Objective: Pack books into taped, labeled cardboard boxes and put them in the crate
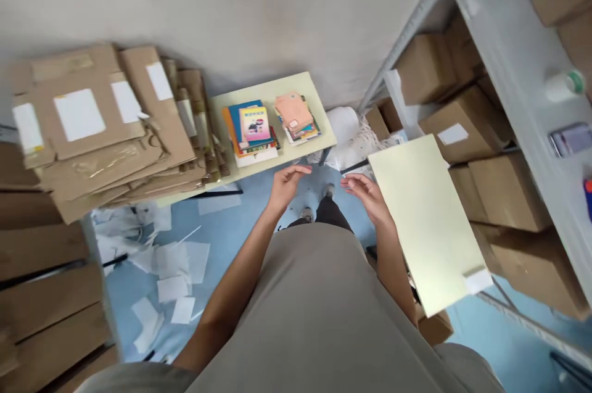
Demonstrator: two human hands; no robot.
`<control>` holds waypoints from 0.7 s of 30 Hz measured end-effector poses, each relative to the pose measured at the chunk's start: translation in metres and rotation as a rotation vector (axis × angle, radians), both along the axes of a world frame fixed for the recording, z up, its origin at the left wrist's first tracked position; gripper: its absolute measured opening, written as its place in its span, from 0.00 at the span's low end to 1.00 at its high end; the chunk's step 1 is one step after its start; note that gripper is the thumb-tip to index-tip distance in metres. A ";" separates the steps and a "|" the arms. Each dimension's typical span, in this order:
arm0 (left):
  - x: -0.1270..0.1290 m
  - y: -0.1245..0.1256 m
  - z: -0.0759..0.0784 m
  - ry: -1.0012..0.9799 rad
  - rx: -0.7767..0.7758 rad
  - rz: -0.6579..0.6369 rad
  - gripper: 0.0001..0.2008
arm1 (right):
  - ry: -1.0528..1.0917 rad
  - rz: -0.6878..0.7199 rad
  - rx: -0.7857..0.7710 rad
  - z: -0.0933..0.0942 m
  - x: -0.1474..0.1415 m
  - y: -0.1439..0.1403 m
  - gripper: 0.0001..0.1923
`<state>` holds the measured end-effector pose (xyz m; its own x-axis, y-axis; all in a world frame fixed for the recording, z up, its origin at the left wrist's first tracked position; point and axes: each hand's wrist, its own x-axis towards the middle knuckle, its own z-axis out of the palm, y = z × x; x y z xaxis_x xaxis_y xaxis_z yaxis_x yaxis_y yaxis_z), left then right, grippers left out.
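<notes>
Head view: both hands are up in front of the grey shirt, well apart, palms turned toward each other. The left hand (290, 184) has its fingers softly bent toward the thumb, a loose, bare grip; the right hand (364, 194) is just as bare, fingers loosely curved and parted. Below that gap, dark trousers and shoes stand on the smooth blue floor (226, 235).

Nearest the left fingertips comes the front edge of a flat, pale yellow surface (316, 94), and on it sit two paper piles with a bare strip between them. The left stack of books (254, 126) shows a glossy yellow cover with a cartoon print, a larger blue book beneath, orange peeking out and a white one jutting forward. The right stack of books (295, 114) is topped by matte peach covers, slightly askew over brighter ones.

Close by the right hand runs the straight edge of a second tabletop (423, 214), smooth and mostly open, a white slip at its near corner. Farther out on the left, flattened cardboard (123, 158) piles up, creased and ragged-edged, above loose paper sheets (173, 288); on the right, boxy cartons (509, 189) fill a grey metal shelf (504, 41).
</notes>
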<state>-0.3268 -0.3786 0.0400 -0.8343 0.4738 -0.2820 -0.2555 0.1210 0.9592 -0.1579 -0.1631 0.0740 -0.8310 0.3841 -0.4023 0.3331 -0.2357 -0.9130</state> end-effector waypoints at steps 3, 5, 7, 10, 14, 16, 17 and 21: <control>-0.028 -0.015 -0.003 -0.009 -0.014 0.134 0.15 | -0.009 0.124 -0.013 -0.007 -0.064 0.005 0.31; -0.048 -0.024 -0.003 -0.018 -0.040 0.224 0.17 | -0.017 0.202 -0.021 -0.014 -0.107 0.009 0.33; -0.068 -0.031 -0.002 -0.020 -0.065 0.311 0.17 | -0.029 0.276 -0.029 -0.021 -0.150 0.014 0.34; -0.095 -0.039 -0.003 -0.029 -0.109 0.409 0.18 | -0.045 0.374 -0.035 -0.029 -0.210 0.022 0.35; -0.129 -0.042 -0.018 -0.054 -0.221 0.497 0.16 | -0.061 0.473 -0.061 -0.043 -0.278 0.030 0.33; -0.146 -0.040 -0.033 -0.066 -0.317 0.522 0.16 | -0.089 0.507 -0.091 -0.053 -0.304 0.029 0.31; -0.155 -0.040 -0.041 -0.074 -0.374 0.527 0.16 | -0.110 0.525 -0.105 -0.060 -0.315 0.026 0.30; -0.191 -0.039 -0.076 -0.087 -0.610 0.513 0.23 | -0.226 0.579 -0.130 -0.088 -0.348 -0.003 0.26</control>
